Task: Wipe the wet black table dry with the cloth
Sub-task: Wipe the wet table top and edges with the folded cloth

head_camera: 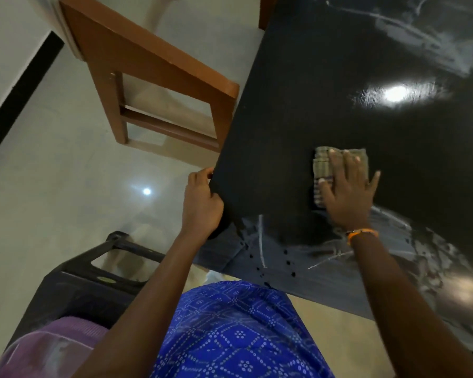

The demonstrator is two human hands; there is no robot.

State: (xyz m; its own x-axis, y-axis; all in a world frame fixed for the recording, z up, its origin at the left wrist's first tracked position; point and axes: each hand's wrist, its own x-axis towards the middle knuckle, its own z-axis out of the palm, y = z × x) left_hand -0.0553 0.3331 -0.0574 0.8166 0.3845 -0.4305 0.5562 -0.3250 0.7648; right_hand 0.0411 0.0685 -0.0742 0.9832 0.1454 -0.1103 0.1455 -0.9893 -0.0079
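Note:
The black table fills the right half of the view, its top glossy with wet streaks at the far right and near my body. A folded checked cloth lies flat on the tabletop. My right hand presses down on the cloth with fingers spread. My left hand grips the table's near left edge. Dark water drops sit on the near corner.
A brown wooden chair stands on the pale floor to the left of the table. A dark plastic chair with a purple cloth on it is at lower left, next to my blue patterned clothing.

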